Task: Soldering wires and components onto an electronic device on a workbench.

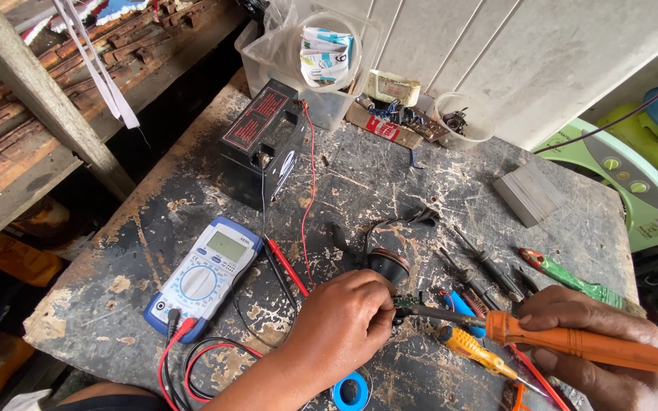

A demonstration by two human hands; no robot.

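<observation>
My left hand [342,323] pinches a small green circuit board [404,301] near the bench's front edge, just below a round black part [388,262] with a cable. My right hand [599,350] grips an orange-handled soldering iron [573,341], whose dark metal tip reaches left and touches the board. Under the iron lie a yellow-handled screwdriver [470,348] and a blue tool [462,305].
A blue multimeter [206,270] with red and black leads lies at the left. A black battery [262,141] stands behind it. Screwdrivers [489,266], a green-handled tool [573,281], a grey metal block [528,194], plastic tubs [321,57] and a blue tape roll [350,392] crowd the worn bench [390,183].
</observation>
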